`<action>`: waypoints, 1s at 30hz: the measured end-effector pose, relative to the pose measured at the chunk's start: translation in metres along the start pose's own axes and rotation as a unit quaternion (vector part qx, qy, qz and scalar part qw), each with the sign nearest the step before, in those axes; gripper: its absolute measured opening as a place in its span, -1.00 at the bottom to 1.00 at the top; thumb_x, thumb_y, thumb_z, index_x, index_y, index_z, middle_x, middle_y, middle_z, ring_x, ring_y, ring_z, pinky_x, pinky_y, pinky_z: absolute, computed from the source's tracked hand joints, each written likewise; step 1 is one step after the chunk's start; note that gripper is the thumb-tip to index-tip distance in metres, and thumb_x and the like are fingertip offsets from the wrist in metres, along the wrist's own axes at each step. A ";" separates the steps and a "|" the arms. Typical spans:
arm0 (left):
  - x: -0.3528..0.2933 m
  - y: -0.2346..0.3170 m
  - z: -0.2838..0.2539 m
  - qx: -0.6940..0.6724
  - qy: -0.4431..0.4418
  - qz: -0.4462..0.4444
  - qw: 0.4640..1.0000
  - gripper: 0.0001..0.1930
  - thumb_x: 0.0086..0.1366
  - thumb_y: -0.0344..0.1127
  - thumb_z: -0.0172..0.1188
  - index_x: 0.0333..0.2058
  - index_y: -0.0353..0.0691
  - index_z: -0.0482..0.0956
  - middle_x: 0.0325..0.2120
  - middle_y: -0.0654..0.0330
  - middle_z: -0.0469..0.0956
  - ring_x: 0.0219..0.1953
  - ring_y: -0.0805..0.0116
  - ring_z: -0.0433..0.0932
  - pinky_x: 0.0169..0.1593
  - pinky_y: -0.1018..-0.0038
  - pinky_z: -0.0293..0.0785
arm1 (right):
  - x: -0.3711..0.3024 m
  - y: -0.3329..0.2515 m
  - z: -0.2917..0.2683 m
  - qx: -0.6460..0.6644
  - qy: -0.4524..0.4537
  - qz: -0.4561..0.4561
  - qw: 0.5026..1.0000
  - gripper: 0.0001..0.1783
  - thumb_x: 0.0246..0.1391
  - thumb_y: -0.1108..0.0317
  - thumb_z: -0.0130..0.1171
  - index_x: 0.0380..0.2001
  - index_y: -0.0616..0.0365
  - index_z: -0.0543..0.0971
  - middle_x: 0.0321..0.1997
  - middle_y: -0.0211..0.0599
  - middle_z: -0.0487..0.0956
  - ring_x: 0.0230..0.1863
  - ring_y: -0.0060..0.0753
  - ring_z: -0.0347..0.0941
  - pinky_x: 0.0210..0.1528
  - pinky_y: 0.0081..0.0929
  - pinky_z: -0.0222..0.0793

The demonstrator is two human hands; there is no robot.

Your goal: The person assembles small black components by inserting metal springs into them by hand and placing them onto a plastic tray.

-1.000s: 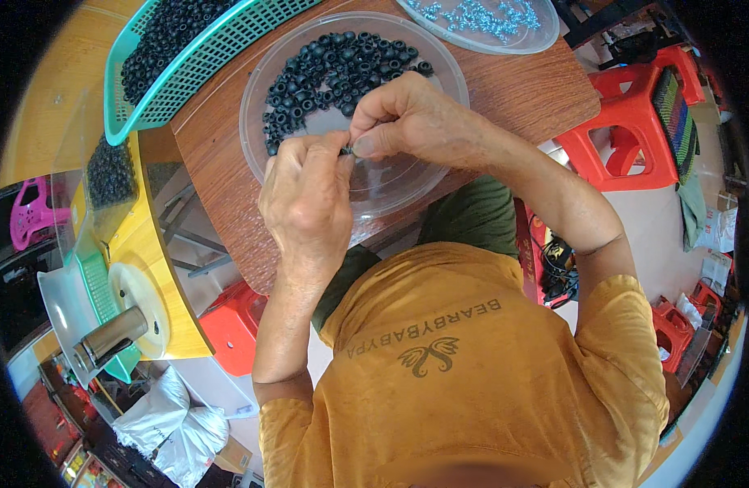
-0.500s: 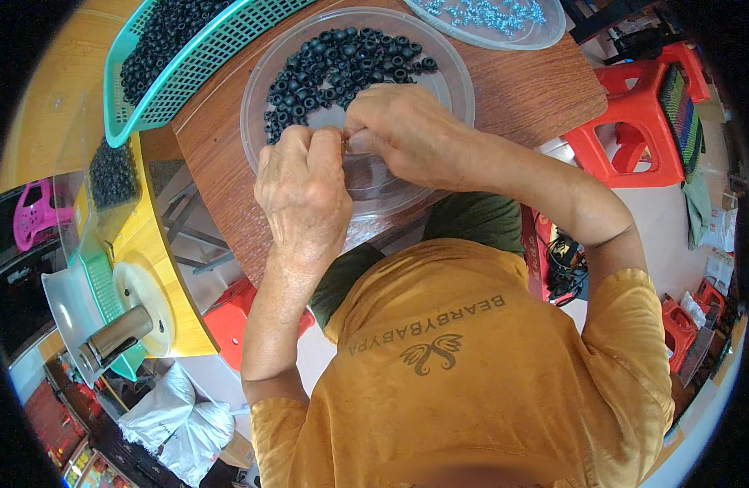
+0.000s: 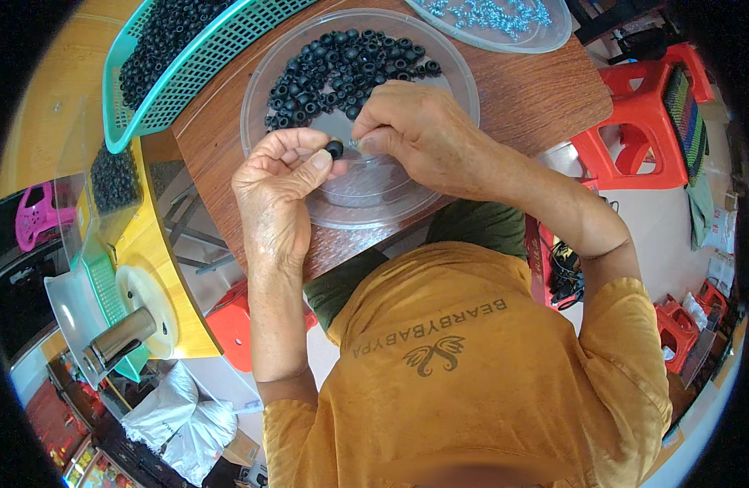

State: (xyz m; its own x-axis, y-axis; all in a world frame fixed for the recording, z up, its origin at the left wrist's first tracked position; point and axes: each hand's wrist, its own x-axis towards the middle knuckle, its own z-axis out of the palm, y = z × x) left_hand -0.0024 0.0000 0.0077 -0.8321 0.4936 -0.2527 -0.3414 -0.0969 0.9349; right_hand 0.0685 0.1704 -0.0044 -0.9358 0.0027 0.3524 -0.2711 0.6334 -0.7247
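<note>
One round black piece (image 3: 334, 150) pinched in left hand (image 3: 275, 175), upper centre; right hand (image 3: 419, 122) just beside, grip unclear.

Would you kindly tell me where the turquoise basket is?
In the head view, the turquoise basket is at the upper left, holding black pieces, beside the round clear tray.

Observed a brown wood-grain tabletop (image 3: 537, 102) with a round clear tray (image 3: 378, 187) directly on it. Recorded a shallow clear dish (image 3: 545, 42) just beside tray, beyond and right; turquoise mesh basket (image 3: 189, 69) beyond and left. Could not confirm tabletop support under basket.
</note>
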 end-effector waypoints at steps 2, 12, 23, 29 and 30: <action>-0.003 -0.002 0.001 -0.022 0.002 0.008 1.000 -0.83 0.02 -0.68 0.20 -0.36 -0.42 0.52 -0.44 0.14 0.53 -0.50 0.44 0.52 -0.34 0.55 0.56 | 0.000 -0.002 0.002 0.016 -0.002 0.010 1.000 -0.93 -0.12 0.42 0.16 -0.55 0.20 0.52 -0.46 -0.12 0.52 -0.32 -0.03 0.45 -0.28 -0.20 0.33; -0.010 -0.010 0.006 -0.095 0.036 0.057 0.993 -0.84 0.07 -0.68 0.15 -0.32 -0.44 0.48 -0.39 0.08 0.52 -0.42 0.42 0.52 -0.29 0.52 0.57 | 0.001 -0.008 0.008 0.043 0.016 -0.005 0.999 -0.93 -0.11 0.47 0.16 -0.50 0.22 0.49 -0.50 -0.24 0.47 -0.40 -0.19 0.40 -0.36 -0.37 0.30; -0.011 -0.017 0.013 -0.125 0.049 0.073 0.988 -0.85 0.08 -0.69 0.14 -0.33 -0.44 0.47 -0.42 0.07 0.53 -0.44 0.38 0.52 -0.27 0.53 0.53 | 0.005 -0.012 0.005 0.068 -0.008 0.069 0.995 -0.90 -0.08 0.44 0.17 -0.52 0.25 0.51 -0.54 -0.28 0.47 -0.45 -0.40 0.41 -0.39 -0.49 0.29; -0.001 -0.012 0.015 -0.125 0.013 0.072 0.989 -0.84 0.09 -0.65 0.16 -0.31 -0.43 0.48 -0.42 0.07 0.54 -0.44 0.35 0.54 -0.30 0.54 0.49 | 0.026 -0.003 -0.011 0.075 -0.035 0.125 0.989 -0.80 -0.22 0.31 0.29 -0.63 0.24 0.57 -0.72 -0.39 0.47 -0.62 -0.71 0.28 -0.57 -0.61 0.20; 0.002 -0.007 0.015 -0.129 0.001 0.074 0.989 -0.83 0.09 -0.64 0.17 -0.30 -0.43 0.48 -0.43 0.08 0.54 -0.44 0.34 0.54 -0.30 0.54 0.49 | 0.031 -0.003 -0.018 0.071 -0.034 0.129 0.989 -0.80 -0.22 0.31 0.29 -0.63 0.24 0.57 -0.72 -0.39 0.47 -0.62 -0.71 0.28 -0.57 -0.61 0.20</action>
State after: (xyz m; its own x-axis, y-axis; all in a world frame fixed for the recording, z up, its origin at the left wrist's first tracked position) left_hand 0.0055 0.0149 0.0043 -0.8822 0.4558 -0.1179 -0.3155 -0.3865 0.8667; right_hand 0.0443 0.1823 0.0188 -0.9897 0.0944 0.1080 -0.0462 0.5031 -0.8630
